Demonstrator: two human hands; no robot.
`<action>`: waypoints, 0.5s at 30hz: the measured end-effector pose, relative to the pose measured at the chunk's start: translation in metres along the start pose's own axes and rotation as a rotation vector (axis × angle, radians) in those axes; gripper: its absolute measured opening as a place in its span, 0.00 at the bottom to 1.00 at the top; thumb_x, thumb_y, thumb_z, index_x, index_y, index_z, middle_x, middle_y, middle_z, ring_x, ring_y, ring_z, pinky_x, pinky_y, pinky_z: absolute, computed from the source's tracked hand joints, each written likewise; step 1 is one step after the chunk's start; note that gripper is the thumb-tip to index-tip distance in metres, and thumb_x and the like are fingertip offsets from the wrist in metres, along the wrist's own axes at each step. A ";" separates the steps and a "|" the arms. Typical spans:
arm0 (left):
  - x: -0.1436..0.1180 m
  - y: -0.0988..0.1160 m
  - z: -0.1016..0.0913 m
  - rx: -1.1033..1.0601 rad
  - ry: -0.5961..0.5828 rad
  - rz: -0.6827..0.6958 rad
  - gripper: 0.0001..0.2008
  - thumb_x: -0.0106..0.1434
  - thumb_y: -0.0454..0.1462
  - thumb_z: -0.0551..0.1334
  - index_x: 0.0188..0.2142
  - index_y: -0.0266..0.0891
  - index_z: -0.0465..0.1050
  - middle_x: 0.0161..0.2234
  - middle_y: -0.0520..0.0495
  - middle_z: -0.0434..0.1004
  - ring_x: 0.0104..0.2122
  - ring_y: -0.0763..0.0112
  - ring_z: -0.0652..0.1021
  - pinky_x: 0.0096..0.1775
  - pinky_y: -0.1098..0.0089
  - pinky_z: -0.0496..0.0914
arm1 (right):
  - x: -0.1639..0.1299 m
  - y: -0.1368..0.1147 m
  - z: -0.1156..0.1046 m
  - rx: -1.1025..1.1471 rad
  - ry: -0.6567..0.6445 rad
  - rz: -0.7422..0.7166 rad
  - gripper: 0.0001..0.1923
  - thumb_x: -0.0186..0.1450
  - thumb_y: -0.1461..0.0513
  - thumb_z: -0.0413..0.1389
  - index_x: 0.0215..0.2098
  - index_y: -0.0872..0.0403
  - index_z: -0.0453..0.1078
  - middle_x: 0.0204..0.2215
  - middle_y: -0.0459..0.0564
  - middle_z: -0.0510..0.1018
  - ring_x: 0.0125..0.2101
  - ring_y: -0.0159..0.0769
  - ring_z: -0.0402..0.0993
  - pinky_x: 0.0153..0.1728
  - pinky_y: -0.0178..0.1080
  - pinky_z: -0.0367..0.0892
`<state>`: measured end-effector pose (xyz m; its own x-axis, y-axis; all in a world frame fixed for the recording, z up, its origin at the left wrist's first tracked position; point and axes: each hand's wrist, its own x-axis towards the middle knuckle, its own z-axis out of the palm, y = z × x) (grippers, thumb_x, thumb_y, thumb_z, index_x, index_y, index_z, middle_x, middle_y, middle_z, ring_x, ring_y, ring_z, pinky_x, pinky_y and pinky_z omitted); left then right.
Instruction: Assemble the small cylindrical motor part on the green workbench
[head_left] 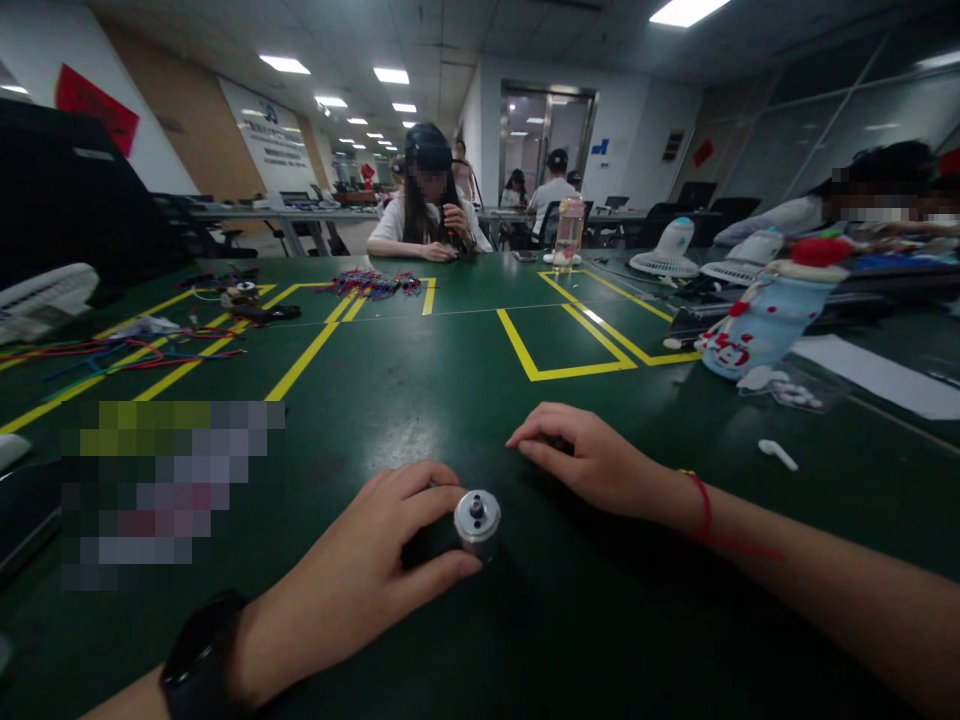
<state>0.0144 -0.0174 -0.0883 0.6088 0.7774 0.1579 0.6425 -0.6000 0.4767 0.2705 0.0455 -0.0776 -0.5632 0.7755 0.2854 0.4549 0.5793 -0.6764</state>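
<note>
Near the front middle of the green table, a small silver motor (478,520) stands upright, its short shaft and two dark holes facing up. My left hand (394,540) grips it from the left side, thumb in front and index finger behind. My right hand (581,455) rests on the table to the right of the motor and apart from it. Its fingers are loosely bent, a gap shows between thumb and index finger, and no object is visible in it.
Yellow tape (585,372) marks outlines on the green table (420,400). Loose wires (187,345) lie at left, a wire bundle (375,283) farther back. A blue bottle (769,320), white fans (667,255) and a white earbud (778,454) are at right. A person (427,205) sits opposite.
</note>
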 end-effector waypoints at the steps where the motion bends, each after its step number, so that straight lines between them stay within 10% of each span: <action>1: -0.001 -0.002 0.001 0.007 0.006 0.004 0.13 0.66 0.43 0.62 0.49 0.49 0.69 0.50 0.50 0.70 0.48 0.59 0.72 0.49 0.59 0.67 | -0.002 -0.012 0.006 0.029 -0.003 -0.055 0.08 0.65 0.63 0.56 0.41 0.54 0.75 0.38 0.49 0.75 0.36 0.33 0.70 0.38 0.37 0.66; 10: 0.001 -0.003 0.008 0.032 0.045 0.026 0.13 0.65 0.43 0.62 0.49 0.48 0.71 0.50 0.49 0.71 0.48 0.59 0.73 0.49 0.59 0.68 | -0.010 -0.040 0.014 0.182 0.088 -0.120 0.04 0.64 0.62 0.60 0.37 0.54 0.75 0.37 0.47 0.72 0.37 0.30 0.70 0.38 0.33 0.66; 15: 0.008 0.004 0.004 -0.016 -0.016 -0.007 0.11 0.66 0.43 0.62 0.48 0.48 0.71 0.47 0.48 0.71 0.46 0.59 0.72 0.47 0.60 0.68 | -0.015 -0.014 -0.011 0.048 -0.215 -0.088 0.06 0.61 0.60 0.62 0.37 0.52 0.77 0.38 0.47 0.72 0.38 0.33 0.70 0.42 0.37 0.66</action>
<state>0.0235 -0.0142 -0.0891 0.6115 0.7786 0.1408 0.6396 -0.5912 0.4913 0.2801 0.0282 -0.0652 -0.7356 0.6482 0.1969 0.3669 0.6255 -0.6886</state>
